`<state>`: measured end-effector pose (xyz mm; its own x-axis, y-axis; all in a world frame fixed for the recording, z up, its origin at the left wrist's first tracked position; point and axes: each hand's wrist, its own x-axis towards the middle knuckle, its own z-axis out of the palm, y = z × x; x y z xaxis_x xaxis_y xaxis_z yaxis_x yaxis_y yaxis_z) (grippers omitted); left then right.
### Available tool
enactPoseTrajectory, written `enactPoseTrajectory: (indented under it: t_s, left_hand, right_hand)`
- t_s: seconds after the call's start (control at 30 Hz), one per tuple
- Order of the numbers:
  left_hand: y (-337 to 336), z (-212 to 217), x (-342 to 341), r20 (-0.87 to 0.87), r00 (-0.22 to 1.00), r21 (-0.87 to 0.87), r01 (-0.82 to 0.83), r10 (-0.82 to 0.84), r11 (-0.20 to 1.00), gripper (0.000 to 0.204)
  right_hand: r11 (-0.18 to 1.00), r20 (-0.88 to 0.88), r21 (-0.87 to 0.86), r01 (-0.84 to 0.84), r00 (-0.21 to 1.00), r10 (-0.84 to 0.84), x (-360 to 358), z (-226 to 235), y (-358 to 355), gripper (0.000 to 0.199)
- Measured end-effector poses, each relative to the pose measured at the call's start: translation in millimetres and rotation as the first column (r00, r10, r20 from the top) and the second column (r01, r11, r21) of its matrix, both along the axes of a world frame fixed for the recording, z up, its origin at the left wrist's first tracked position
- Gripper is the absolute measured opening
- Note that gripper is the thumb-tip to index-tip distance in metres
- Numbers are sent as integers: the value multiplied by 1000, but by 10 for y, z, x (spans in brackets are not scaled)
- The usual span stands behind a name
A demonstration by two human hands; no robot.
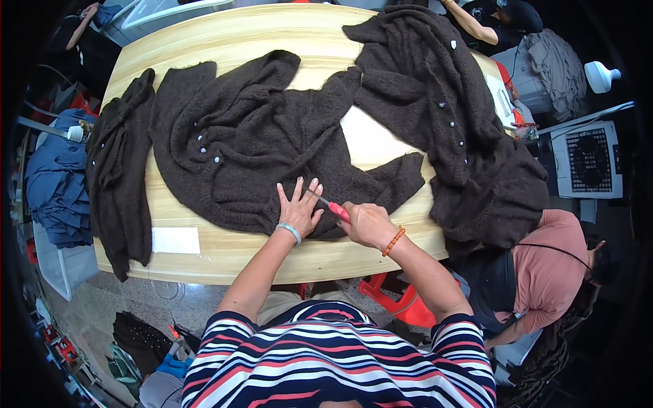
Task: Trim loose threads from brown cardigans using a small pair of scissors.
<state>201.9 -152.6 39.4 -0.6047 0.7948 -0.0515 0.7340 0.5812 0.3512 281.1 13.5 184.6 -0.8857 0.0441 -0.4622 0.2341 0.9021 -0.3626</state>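
A dark brown knitted cardigan (248,183) with small shiny buttons lies spread and rumpled on the wooden table in front of me. My left hand (299,212) rests flat on its near edge, fingers spread. Closed around a red-handled tool with a thin metal end (339,211) is my right hand (369,226), just to the right. The tool's tip reaches toward the left hand's fingers, over the knit; its exact kind is hard to make out. To the right, a second dark brown knitted garment (469,156) with a row of buttons drapes over the table's edge.
Another brown knit (122,170) hangs over the left side of the table (299,272). Near it lies a white paper (175,241). Blue cloth (60,183) is heaped at far left. A person in a pink top (554,268) sits at right; a red stool (401,302) stands below.
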Motion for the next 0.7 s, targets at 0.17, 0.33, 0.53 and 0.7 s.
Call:
enactPoseTrajectory:
  t_s: [0.17,0.33,0.53,0.7]
  left_hand:
    - [-104,81,-79,148,988,42,29,-35,999,53]
    - [-288,126,-193,50,992,377,-130,119,917,47]
    - [-325,-80,-232,12,997,131,-78,77,988,46]
    - [-362,-75,-264,60,998,95,-25,19,995,44]
  right_hand:
    - [994,-47,-71,87,995,-91,60,15,16,32]
    - [981,-29,-87,174,984,-177,220,-64,118,31]
    - [995,-12,-103,12,1000,-13,227,101,-123,26]
    - [992,-100,-115,47,993,-59,70,97,-107,25]
